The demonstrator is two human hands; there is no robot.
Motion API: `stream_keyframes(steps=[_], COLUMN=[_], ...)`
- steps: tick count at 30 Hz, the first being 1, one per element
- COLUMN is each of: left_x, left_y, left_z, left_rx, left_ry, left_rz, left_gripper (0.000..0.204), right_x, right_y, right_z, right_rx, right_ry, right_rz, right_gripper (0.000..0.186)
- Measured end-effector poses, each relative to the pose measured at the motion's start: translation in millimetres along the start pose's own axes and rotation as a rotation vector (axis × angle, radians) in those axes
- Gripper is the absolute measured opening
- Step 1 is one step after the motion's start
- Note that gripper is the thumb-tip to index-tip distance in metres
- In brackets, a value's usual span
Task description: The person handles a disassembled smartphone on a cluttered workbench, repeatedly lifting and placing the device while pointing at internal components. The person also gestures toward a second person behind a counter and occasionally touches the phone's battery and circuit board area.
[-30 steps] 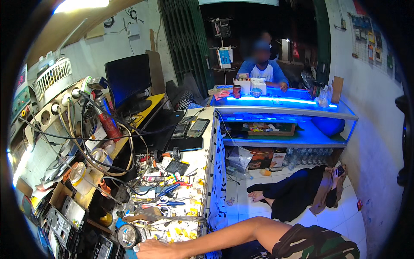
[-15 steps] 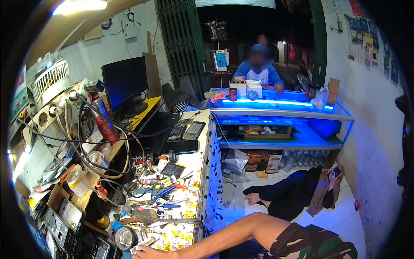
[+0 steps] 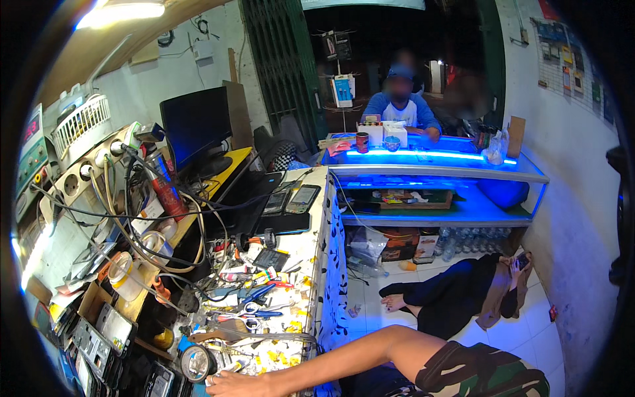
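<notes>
My right hand (image 3: 228, 382) reaches across to the workbench's near end, fingers bent and low beside a round dark-rimmed container (image 3: 196, 364); whatever is under the fingertips is hidden. My left hand is out of view. Around my right hand lie a wooden-handled brush (image 3: 215, 335), blue-handled pliers (image 3: 258, 292), scissors (image 3: 251, 322) and scattered small bottles and bits (image 3: 264, 274). Phone shells (image 3: 112, 327) stand stacked at the lower left.
A glass counter (image 3: 436, 172) faces me, with a person (image 3: 400, 112) behind it. Another person (image 3: 463, 294) lies on the tiled floor holding a phone. A monitor (image 3: 195, 129), tangled cables (image 3: 165, 258) and power strips (image 3: 73, 185) crowd the left. Farther along the bench are phones (image 3: 303, 198).
The view has shifted slightly back and forth. My right hand stays at the bench's near end, its fingers shifting slightly. Both other people stay in much the same places.
</notes>
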State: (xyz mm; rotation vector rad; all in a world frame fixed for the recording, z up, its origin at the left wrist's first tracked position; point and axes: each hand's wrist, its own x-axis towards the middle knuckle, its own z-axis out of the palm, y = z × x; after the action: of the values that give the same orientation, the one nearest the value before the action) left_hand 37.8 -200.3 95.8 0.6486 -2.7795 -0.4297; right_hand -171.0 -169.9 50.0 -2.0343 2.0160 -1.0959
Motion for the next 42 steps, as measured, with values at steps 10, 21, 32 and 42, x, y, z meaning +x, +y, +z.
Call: stream_keyframes(steps=[10,21,32,42], left_x=[-1.6,-3.1,-0.2,0.2], left_y=[5.4,11.1,4.2,2.9], left_z=[-5.3,-11.0,-4.2,-3.7], left_rx=[0.075,0.088,0.1,0.043], left_ry=[0.004,-0.055,-0.038,0.013], left_rz=[0.0,-0.071,-0.026,0.039], left_gripper=[0.037,0.038,0.044,0.04], right_x=[6.1,-0.4,16.9,19.8], right_y=[-3.8,-24.7,8.8,16.8], right_z=[-9.5,-17.5,6.4,17.3], right_rx=[0.024,-0.463,-0.664,-0.699], right_ry=[0.106,-0.047,0.108,0.15], right_rz=[0.055,-0.197,-0.474,-0.452], right_gripper=[0.013,0.013,0.013,0.022])
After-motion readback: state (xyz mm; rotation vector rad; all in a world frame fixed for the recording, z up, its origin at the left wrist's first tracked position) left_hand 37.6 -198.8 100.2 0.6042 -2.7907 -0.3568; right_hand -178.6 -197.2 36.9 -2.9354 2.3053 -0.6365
